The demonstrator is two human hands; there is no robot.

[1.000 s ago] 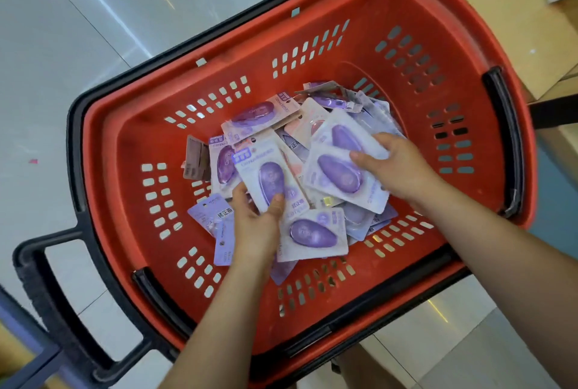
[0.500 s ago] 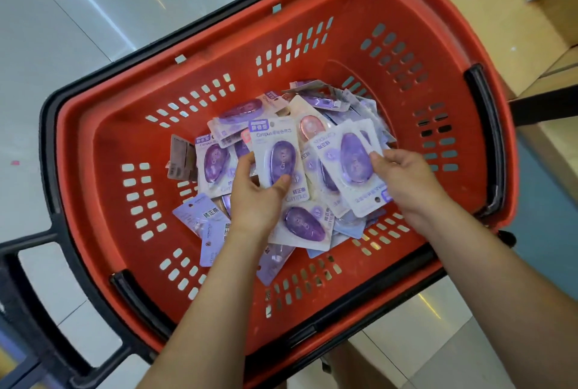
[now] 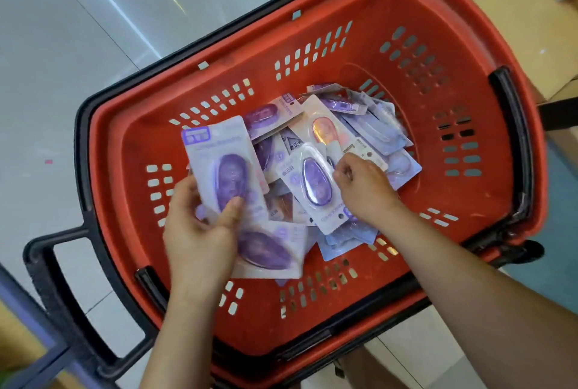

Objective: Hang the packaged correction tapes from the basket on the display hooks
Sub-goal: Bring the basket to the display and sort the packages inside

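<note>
While the left hand (image 3: 200, 232) pinches one packaged correction tape (image 3: 226, 166), thumb on blister, above the red basket (image 3: 406, 13), long axis pointing away, the right hand (image 3: 362, 188) pinches a second pack (image 3: 314, 185) atop the pile (image 3: 372, 129) just to its left (display hooks out of view)

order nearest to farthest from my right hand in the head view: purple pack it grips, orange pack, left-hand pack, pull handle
1. Purple pack, in the right hand.
2. Orange pack, just beyond.
3. Left-hand pack, to the left.
4. Pull handle, far left.
</note>
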